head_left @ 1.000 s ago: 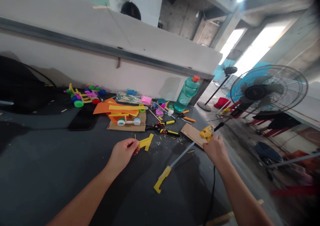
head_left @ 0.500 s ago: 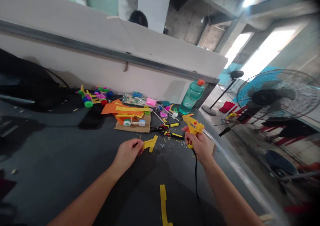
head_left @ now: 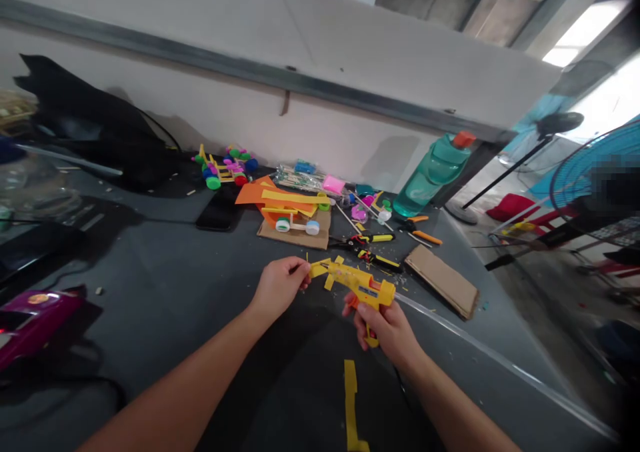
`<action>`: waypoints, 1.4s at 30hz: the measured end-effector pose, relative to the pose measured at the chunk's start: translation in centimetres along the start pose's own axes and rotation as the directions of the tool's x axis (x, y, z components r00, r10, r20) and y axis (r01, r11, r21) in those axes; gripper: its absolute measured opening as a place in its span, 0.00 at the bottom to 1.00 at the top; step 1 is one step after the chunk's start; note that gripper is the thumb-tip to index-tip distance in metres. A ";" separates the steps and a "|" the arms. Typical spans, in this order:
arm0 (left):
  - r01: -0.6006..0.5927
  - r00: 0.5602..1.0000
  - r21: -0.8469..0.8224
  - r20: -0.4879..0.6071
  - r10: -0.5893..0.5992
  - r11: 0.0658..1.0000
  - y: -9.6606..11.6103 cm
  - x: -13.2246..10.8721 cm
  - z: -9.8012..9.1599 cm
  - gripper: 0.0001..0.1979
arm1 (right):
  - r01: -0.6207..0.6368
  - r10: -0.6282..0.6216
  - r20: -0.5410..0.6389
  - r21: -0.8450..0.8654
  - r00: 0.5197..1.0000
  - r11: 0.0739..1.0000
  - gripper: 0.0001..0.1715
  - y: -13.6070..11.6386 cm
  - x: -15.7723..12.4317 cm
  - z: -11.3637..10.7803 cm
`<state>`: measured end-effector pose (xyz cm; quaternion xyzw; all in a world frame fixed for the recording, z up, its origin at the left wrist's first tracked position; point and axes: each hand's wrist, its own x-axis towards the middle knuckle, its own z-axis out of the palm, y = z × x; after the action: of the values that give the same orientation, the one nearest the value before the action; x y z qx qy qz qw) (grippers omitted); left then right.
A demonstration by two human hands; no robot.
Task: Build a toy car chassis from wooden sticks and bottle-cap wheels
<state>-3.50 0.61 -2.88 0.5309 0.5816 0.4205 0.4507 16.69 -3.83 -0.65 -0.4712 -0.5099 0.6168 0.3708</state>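
Between the fingertips of my left hand (head_left: 281, 285) is one end of a small yellow strip piece (head_left: 330, 281) with a crosspiece at its far end. My right hand (head_left: 385, 319) is wrapped round the handle of a yellow hot glue gun (head_left: 367, 288), with a clear glue stick trailing from its back. The gun's nozzle points left and lies over the strip piece; I cannot tell whether they touch. Nearer to me, another yellow strip (head_left: 351, 399) lies on the dark table.
Pliers (head_left: 380, 255) and a cardboard piece (head_left: 443, 282) lie beyond the gun. A small wheeled model (head_left: 297, 226) sits on cardboard beside orange sheets (head_left: 250, 194). A phone (head_left: 217, 210), a teal bottle (head_left: 430, 179) and a magenta device (head_left: 37, 322) stand or lie farther out.
My right hand has brought the glue gun left and down, its nozzle now over the yellow strip piece. The view has shifted, showing more of the table's left side.
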 end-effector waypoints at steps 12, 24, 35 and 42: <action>0.029 0.999 -0.129 0.028 -0.026 0.991 0.9 -0.4 0.2 0.15 | 0.008 -0.010 -0.016 -0.137 1.000 0.990 0.19 1.5 0.1 0.1; 0.036 0.999 -0.146 0.030 -0.032 0.989 1.1 -0.5 0.3 0.14 | 0.005 -0.013 -0.029 -0.273 0.999 0.962 0.19 1.8 0.0 0.1; 0.039 0.999 -0.160 0.041 -0.033 0.986 1.1 -0.5 0.3 0.14 | -0.022 0.012 -0.036 -0.317 0.999 0.948 0.20 1.7 -0.1 0.2; 0.041 0.999 -0.148 0.035 -0.036 0.988 1.2 -0.6 0.3 0.14 | 0.020 -0.021 0.002 -0.357 1.000 0.934 0.21 2.0 -0.1 0.0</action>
<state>-2.90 0.16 -1.71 0.4912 0.5512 0.4454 0.5065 16.79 -4.33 -2.61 -0.5260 -0.6179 0.5097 0.2859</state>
